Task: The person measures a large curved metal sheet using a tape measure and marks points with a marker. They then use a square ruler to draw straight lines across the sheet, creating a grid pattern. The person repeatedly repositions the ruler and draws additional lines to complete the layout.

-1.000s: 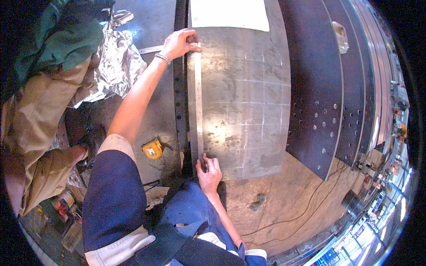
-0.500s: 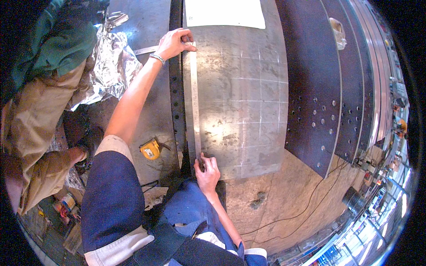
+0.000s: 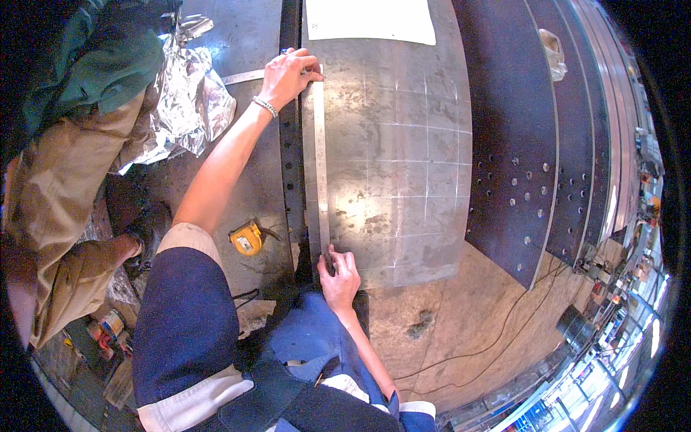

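Observation:
A steel carpenter's square (image 3: pixel 321 155) lies along the left side of a grey metal plate (image 3: pixel 425 237) marked with a grid of pale lines. My left hand (image 3: pixel 289 73) pinches the square at its far corner; the short arm reaches out leftward beyond my wrist. Close to my body, my right hand (image 3: pixel 340 279) has thumb and fingers closed on the near end of the long arm. A bit of blue shows behind the left knuckles, too small to name. Left of the square, a yellow tape measure (image 3: pixel 247 238) rests on another metal surface.
A white sheet (image 3: pixel 371 20) covers the plate's far end. Dark plates with drilled holes (image 3: pixel 515 144) stand to the right. Crumpled foil (image 3: pixel 188 101) and a co-worker's trousered leg (image 3: pixel 79 194) are at left. Cables (image 3: pixel 479 353) cross the brown floor.
The view has shifted slightly. Both hands stay on the square, and the left-hand fingers have altered a little at its corner, where a bit of blue now shows.

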`<action>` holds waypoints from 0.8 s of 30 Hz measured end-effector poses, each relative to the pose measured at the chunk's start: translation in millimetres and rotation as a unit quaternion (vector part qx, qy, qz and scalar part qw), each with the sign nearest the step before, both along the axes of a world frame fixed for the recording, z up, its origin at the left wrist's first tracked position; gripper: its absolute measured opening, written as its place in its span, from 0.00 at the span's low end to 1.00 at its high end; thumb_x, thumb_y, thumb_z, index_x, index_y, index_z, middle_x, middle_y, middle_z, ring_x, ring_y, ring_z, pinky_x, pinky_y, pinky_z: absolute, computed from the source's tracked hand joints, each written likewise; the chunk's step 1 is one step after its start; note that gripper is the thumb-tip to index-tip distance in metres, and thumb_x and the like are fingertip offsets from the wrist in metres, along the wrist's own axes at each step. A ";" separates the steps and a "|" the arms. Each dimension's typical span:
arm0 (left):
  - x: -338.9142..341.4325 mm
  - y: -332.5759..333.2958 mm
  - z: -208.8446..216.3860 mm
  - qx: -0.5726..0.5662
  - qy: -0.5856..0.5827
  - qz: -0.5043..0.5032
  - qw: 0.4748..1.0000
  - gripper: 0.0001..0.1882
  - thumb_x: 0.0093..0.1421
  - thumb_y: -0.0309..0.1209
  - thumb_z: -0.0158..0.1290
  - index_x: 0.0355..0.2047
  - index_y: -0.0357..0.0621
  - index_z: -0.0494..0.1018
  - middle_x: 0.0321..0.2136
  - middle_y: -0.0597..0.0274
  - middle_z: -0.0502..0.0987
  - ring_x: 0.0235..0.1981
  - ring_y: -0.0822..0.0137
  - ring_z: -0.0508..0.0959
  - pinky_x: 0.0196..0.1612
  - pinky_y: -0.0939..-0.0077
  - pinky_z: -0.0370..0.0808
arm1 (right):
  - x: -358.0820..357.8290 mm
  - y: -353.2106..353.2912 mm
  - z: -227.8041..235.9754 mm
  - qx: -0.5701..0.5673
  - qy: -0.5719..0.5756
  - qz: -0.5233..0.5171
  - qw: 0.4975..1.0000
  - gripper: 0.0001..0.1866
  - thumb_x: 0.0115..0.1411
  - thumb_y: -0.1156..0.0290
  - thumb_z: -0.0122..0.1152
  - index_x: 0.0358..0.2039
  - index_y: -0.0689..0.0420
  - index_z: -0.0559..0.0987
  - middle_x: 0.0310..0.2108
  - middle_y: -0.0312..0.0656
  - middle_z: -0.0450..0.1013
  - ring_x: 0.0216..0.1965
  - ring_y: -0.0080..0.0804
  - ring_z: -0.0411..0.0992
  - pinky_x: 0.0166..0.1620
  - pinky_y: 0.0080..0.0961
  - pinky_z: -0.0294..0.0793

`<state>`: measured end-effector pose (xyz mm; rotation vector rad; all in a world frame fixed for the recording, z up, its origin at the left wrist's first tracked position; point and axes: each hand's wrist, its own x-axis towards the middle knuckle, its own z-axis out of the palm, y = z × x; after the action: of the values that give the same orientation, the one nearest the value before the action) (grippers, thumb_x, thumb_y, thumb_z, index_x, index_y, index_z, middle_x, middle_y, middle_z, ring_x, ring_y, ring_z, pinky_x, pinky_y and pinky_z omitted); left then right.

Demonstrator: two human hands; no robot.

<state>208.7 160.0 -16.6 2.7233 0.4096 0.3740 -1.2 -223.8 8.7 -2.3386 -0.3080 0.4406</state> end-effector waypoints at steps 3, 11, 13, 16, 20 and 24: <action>-4.2 -0.1 4.8 0.024 -0.006 -0.017 1.000 0.17 0.55 0.49 0.65 0.33 0.51 0.83 0.37 0.65 0.78 0.43 0.57 0.80 0.47 0.60 0.78 | 1.3 -1.5 0.1 -0.001 0.014 0.018 1.000 0.12 0.57 0.68 0.71 0.42 0.54 0.84 0.33 0.40 0.73 0.32 0.41 0.78 0.33 0.36 0.78; -38.4 -20.2 37.0 0.054 0.105 -0.127 0.985 0.64 0.31 0.71 0.68 0.61 0.35 0.69 0.58 0.47 0.68 0.63 0.47 0.66 0.68 0.52 0.61 | 1.6 0.7 1.5 -0.001 -0.007 0.009 1.000 0.10 0.56 0.70 0.72 0.38 0.58 0.84 0.32 0.42 0.75 0.30 0.37 0.77 0.35 0.33 0.77; -40.4 -25.1 29.9 0.072 0.110 -0.120 0.984 0.65 0.32 0.71 0.68 0.63 0.36 0.68 0.61 0.44 0.67 0.66 0.46 0.64 0.71 0.49 0.58 | 2.2 0.1 1.0 -0.006 -0.009 0.013 1.000 0.11 0.56 0.70 0.72 0.38 0.58 0.84 0.33 0.42 0.75 0.30 0.37 0.77 0.35 0.32 0.77; -43.3 -29.8 18.6 0.078 0.118 -0.099 0.985 0.69 0.29 0.70 0.70 0.66 0.37 0.63 0.64 0.43 0.63 0.69 0.45 0.60 0.72 0.49 0.54 | 2.0 -1.2 0.7 -0.015 -0.004 0.018 1.000 0.12 0.56 0.70 0.72 0.40 0.58 0.84 0.33 0.42 0.75 0.30 0.36 0.77 0.34 0.32 0.77; -44.0 -31.3 15.3 0.063 0.127 -0.090 0.986 0.70 0.29 0.70 0.70 0.67 0.37 0.62 0.64 0.44 0.62 0.69 0.44 0.59 0.73 0.47 0.52 | 2.6 -2.5 1.7 -0.022 0.000 0.027 0.999 0.14 0.57 0.68 0.72 0.43 0.55 0.84 0.33 0.41 0.74 0.30 0.38 0.77 0.33 0.34 0.78; -44.9 -32.7 15.2 0.055 0.145 -0.083 0.984 0.72 0.29 0.70 0.70 0.68 0.39 0.59 0.65 0.45 0.61 0.70 0.44 0.58 0.72 0.41 0.51 | 1.4 -4.0 -0.9 -0.004 -0.002 0.028 1.000 0.15 0.57 0.67 0.71 0.45 0.54 0.84 0.34 0.41 0.74 0.29 0.40 0.77 0.32 0.36 0.78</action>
<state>163.7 127.3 -1.3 2.9020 0.2393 -0.0496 0.1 -227.8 7.8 -2.3431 -0.3762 0.4648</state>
